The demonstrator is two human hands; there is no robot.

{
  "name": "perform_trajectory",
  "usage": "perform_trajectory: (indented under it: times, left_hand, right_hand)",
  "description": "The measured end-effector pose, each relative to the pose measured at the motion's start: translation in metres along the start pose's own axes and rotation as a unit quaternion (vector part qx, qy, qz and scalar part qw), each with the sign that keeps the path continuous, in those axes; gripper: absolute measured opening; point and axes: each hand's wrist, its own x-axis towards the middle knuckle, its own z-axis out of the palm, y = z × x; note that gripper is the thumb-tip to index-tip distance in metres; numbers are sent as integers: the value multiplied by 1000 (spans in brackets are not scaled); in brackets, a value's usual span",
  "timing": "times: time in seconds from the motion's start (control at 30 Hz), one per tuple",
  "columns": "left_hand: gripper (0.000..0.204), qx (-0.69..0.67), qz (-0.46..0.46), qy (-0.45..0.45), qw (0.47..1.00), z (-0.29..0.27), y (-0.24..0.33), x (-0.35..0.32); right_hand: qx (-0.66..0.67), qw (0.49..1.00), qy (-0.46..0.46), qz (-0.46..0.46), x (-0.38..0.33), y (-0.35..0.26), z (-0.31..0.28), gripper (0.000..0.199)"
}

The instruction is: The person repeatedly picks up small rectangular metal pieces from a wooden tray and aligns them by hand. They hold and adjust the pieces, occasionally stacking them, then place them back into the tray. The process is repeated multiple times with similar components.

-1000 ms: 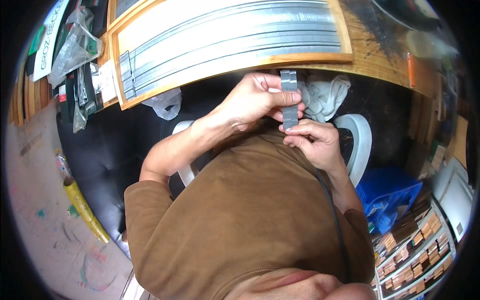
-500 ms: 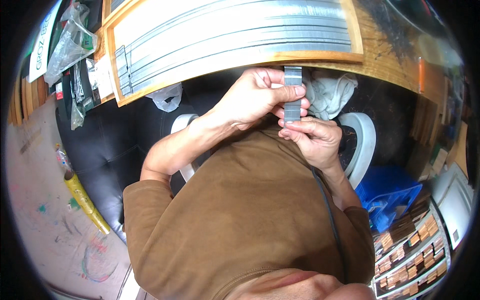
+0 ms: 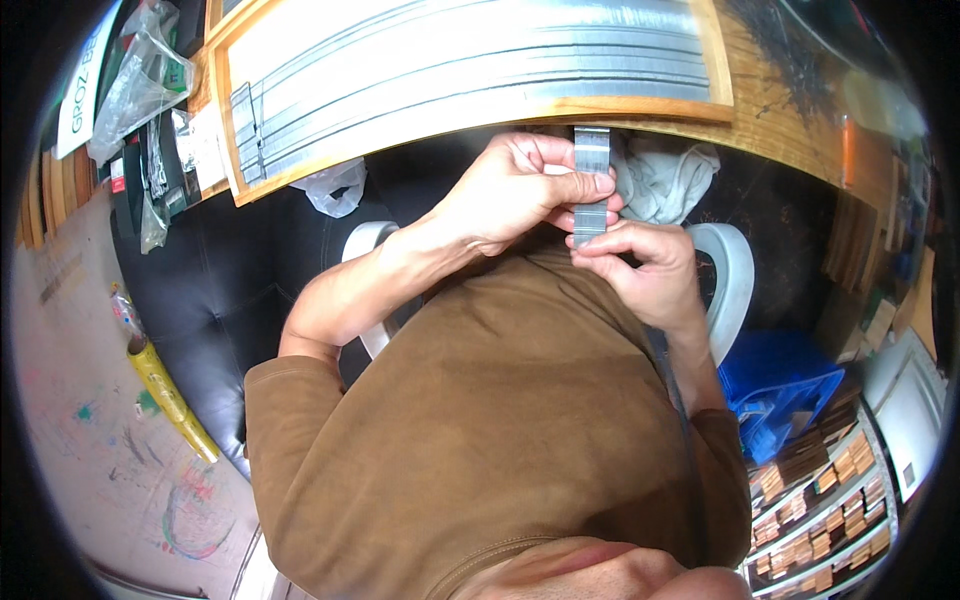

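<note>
Upright in front of my chest is a narrow bundle of thin grey metal pieces point(image 3: 592, 150), packed side by side into a flat strip. My left hand point(image 3: 535, 190) is closed round its middle, thumb across the front and fingers behind. At the lower end, the fingertips of my right hand point(image 3: 645, 262) pinch the strip. Just beyond its top lies the front edge of a wooden-framed tray point(image 3: 480, 122), which holds long rows of similar grey metal pieces.
A whitish cloth point(image 3: 680, 185) hangs behind my right hand. Chair armrests point(image 3: 730, 285) flank me. At right stand a blue plastic bin point(image 3: 785, 385) and a rack of small wooden blocks point(image 3: 830, 520). Clear plastic bags point(image 3: 145, 85) lie at the far left.
My right hand has moved slightly up and right, its fingers now further over the strip's lower end. The strip has shifted a little to the right; my left hand keeps its grip.
</note>
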Motion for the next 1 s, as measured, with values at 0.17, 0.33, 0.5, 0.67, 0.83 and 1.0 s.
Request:
perform_trajectory:
  times: [0.17,0.33,0.5,0.67,0.83,1.0]
  left_hand:
    - [20,1,-5,16,1000,1,5,-7]
    - [21,27,27,-12,999,2,7,-7]
    - [20,69,51,18,996,1,-1,-2]
    - [16,169,170,31,970,-12,-16,-2]
    - [15,379,312,99,866,-17,-39,-21]
    - [20,362,403,110,833,-19,-52,-22]
  right_hand:
    - [91,992,-39,81,19,-1,-39,26]
    - [309,943,0,120,58,7,-14,20]
    - [327,935,40,132,66,8,-4,12]
    - [219,973,35,58,63,-4,-2,9]
    - [52,996,8,-71,50,-8,8,17]
    - [-9,990,-14,-140,52,-3,10,16]
